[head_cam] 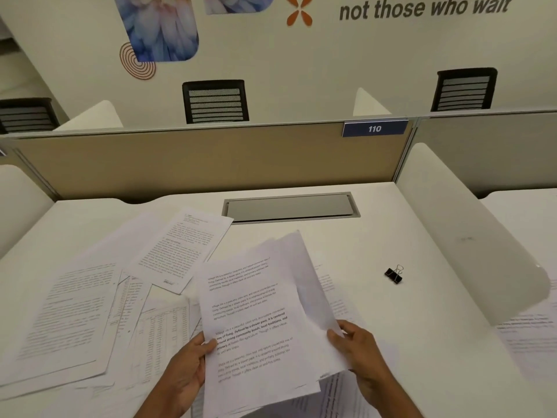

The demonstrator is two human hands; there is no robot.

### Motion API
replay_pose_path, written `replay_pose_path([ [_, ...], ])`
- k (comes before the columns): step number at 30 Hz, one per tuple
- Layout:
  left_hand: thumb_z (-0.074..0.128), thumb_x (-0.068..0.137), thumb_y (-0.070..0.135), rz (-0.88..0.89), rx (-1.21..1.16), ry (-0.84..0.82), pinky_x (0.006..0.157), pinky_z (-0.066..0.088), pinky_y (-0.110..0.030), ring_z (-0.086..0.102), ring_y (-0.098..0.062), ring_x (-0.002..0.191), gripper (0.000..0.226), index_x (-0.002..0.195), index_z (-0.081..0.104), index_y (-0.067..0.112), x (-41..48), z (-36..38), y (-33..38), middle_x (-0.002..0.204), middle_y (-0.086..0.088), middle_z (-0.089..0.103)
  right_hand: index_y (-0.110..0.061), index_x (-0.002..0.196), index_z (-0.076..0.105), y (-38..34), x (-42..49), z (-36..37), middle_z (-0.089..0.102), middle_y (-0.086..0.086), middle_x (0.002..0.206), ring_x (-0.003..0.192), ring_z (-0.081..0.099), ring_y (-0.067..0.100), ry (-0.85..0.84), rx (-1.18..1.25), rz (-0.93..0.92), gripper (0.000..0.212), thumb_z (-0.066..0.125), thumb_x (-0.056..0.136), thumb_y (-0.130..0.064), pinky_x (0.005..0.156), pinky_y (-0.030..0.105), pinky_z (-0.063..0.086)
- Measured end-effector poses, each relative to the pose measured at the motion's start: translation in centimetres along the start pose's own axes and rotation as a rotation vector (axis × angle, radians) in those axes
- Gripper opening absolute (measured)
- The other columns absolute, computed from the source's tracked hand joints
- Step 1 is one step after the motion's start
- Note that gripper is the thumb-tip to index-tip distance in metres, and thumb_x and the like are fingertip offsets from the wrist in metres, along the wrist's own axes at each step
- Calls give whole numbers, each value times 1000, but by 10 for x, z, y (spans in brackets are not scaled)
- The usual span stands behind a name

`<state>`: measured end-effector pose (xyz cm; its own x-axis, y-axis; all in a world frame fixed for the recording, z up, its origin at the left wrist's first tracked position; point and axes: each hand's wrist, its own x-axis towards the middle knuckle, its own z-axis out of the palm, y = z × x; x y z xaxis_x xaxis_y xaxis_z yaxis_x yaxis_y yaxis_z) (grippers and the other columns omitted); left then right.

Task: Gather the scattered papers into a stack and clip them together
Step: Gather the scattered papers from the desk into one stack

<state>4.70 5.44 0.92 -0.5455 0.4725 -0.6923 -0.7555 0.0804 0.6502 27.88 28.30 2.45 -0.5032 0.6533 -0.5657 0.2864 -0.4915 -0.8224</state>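
A loose sheaf of white printed sheets (pixel 259 312) was held up over the white desk (pixel 422 236), nearest the viewer. At far left, scattered white printed papers (pixel 75 321) lay overlapping on the desk. The left hand (pixel 188 366) gripped the sheaf's left edge, thumb curled over the front. The right hand (pixel 358 354) pinched its right edge, where the sheets curled. Further right, well apart from the sheaf, a small black binder clip with silver wire handles (pixel 394 275) lay on bare desk. More printed pages (pixel 527 336) lay at far right.
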Motion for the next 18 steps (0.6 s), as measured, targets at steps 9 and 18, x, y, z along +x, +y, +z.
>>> replay_pose_path([
  [9,52,103,1,25,14,41,104,49,-53,73,-30,107,31,123,68,17,-20,-34,-7,116,-11,79,-28,105,80,20,-38,59,83,-4,96,85,80,16,-180,-123,-1,14,69,96,-26,62,26,61],
  [18,47,106,5,197,102,193,93,53,-49,66,-33,106,42,147,53,15,-23,-73,7,133,-17,67,-17,144,50,23,13,-10,54,6,145,133,48,26,202,-957,-303,63,77,88,-30,110,43,38],
])
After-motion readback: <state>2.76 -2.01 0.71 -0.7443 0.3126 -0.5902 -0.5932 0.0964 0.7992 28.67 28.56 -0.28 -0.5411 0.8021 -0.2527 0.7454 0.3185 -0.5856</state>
